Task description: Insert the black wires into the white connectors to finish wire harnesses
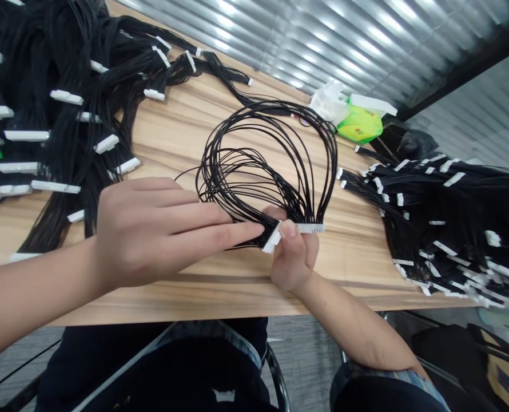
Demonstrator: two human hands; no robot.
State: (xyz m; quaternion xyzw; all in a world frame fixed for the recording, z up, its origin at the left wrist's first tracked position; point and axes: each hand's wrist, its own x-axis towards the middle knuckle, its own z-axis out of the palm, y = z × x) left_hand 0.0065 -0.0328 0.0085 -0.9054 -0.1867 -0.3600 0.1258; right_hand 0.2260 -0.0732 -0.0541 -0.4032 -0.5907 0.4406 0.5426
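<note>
A looped black wire harness [329,154] is held over the wooden table, its wires fanning into white connectors at the ends. My right hand [295,257] pinches it, the thumb against one tilted white connector [272,239]. A second white connector [311,228] sits just beyond that thumb, to the right. From the left, my left hand [164,229] reaches across with fingers long and close together, lying on the wires. Its index fingertip touches the wires right beside the tilted connector. The left thumb is hidden under the hand.
Many black harnesses with white connectors [66,97] are heaped on the left of the wooden table [220,292]. Another harness pile [434,212] lies at right. A green-and-white packet [360,123] rests at the back by the corrugated metal wall [280,34].
</note>
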